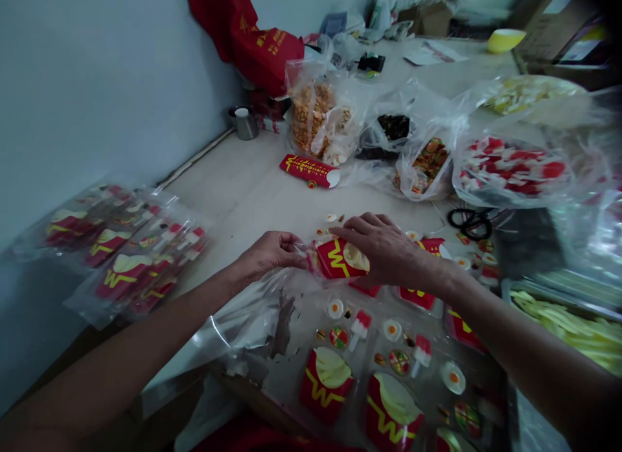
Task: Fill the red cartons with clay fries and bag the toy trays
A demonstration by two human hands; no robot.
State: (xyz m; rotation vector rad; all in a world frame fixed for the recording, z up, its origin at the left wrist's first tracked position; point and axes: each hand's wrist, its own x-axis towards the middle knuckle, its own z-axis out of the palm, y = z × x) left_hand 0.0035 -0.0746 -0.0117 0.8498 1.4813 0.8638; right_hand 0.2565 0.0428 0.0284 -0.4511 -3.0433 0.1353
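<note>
Near the middle of the view, my left hand [275, 252] pinches the edge of a clear plastic bag [311, 258]. My right hand [389, 248] is closed over a red fries carton [336, 258] with a yellow zigzag mark and pale fries, beside that bag. Below both hands, a tray [291, 374] bears rows of small pieces: a red fries carton [326, 384], a fried egg [335, 308], a pizza [339, 337] and a red-and-white popsicle [360, 326]. My right hand and forearm hide part of these rows.
Filled clear packets [131, 264] are piled at left. A flat red carton [311, 171] lies beyond my hands, before a bag of orange-brown pieces [311, 115]. Black scissors [470, 223] lie at right, near a bag of red-and-white pieces [515, 167] and a bin of pale strips [573, 329].
</note>
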